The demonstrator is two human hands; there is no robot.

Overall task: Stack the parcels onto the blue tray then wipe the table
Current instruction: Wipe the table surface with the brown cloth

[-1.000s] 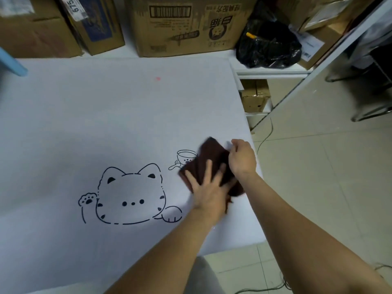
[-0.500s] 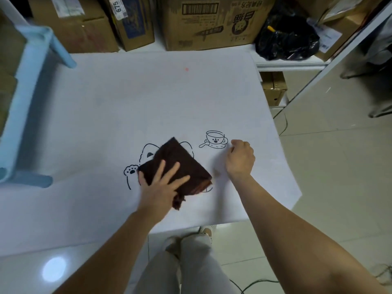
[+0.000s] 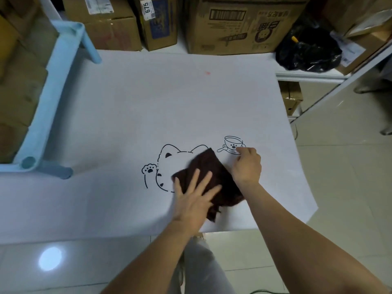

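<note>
1. While the left hand (image 3: 194,200) lies flat with its fingers spread, it presses 1 dark brown cloth (image 3: 214,168) onto the table (image 3: 148,98), close to the near edge.
2. The right hand (image 3: 247,166) has its fingers curled into a loose fist. It rests on the table, touching the cloth's right side.
3. 1 cat drawing (image 3: 167,164) peeks out from under the cloth, and 1 cup drawing (image 3: 232,143) sits by the right hand.
4. 1 blue tray (image 3: 53,81) stands at the left edge. The brown parcels (image 3: 19,92) inside are too blurry to count.
5. 3 cardboard boxes (image 3: 239,24) line the far edge, and 1 black bag (image 3: 307,52) sits past the far right corner.
</note>
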